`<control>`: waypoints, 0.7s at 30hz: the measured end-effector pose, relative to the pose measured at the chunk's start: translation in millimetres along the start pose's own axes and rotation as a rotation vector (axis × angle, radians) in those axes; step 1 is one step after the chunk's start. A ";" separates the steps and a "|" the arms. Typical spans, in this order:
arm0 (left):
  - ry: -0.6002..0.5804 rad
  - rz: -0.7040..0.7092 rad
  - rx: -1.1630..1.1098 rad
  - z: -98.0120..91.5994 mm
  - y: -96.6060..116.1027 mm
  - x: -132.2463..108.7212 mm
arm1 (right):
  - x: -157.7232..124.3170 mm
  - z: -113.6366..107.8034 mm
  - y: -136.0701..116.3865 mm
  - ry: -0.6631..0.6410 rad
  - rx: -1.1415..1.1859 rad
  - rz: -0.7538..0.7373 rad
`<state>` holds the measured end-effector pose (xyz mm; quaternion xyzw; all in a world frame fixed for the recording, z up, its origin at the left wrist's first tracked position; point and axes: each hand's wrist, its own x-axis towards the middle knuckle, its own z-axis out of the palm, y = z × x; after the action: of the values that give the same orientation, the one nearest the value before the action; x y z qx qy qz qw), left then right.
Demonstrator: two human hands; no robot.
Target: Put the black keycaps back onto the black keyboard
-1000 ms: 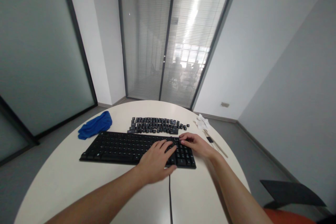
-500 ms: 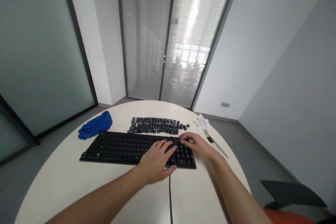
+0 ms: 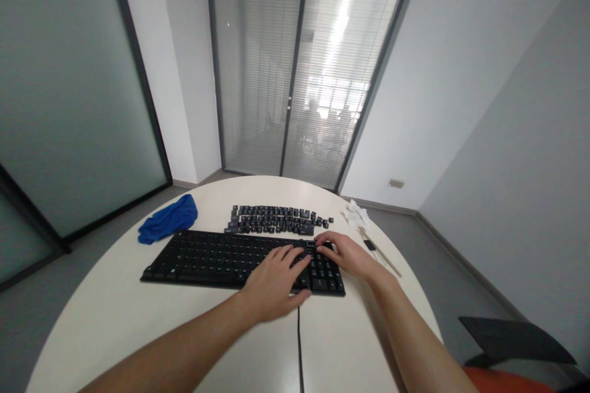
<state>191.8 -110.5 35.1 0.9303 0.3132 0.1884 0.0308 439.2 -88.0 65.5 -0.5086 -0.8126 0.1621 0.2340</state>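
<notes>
A black keyboard (image 3: 203,256) lies across the table in front of me, its small keys too blurred to read. My left hand (image 3: 276,279) rests on its right half, fingers stretched out and slightly apart, thumb by the front edge. At the keyboard's top right corner is my right hand (image 3: 343,252), with fingertips bent down onto the number-pad end and a gap between them. I see nothing held in either hand. Just behind the keyboard, loose black keycaps (image 3: 267,221) stand in several rows, thinning out to the right.
A blue cloth (image 3: 170,220) lies crumpled on the left of the round white table (image 3: 115,319). To the right are crumpled white tissue (image 3: 354,215) and a thin brush-like tool (image 3: 382,255). A black cable (image 3: 300,350) runs toward me. A chair (image 3: 516,341) stands lower right.
</notes>
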 end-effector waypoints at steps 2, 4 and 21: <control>0.001 0.002 -0.002 0.2 -0.1 0.1 | -0.3 -1.6 -0.7 0.004 -0.010 -0.008; 0.004 0.003 -0.002 0.6 -0.4 0.3 | -0.8 -2.5 -1.2 0.008 -0.048 -0.005; 0.002 -0.008 0.000 2.7 -1.0 0.1 | -11.2 -12.8 -39.0 -0.085 -0.347 0.053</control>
<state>192.3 -109.5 32.4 0.9289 0.3169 0.1892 0.0311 421.1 -114.5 93.3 -0.5553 -0.8238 0.0469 0.1040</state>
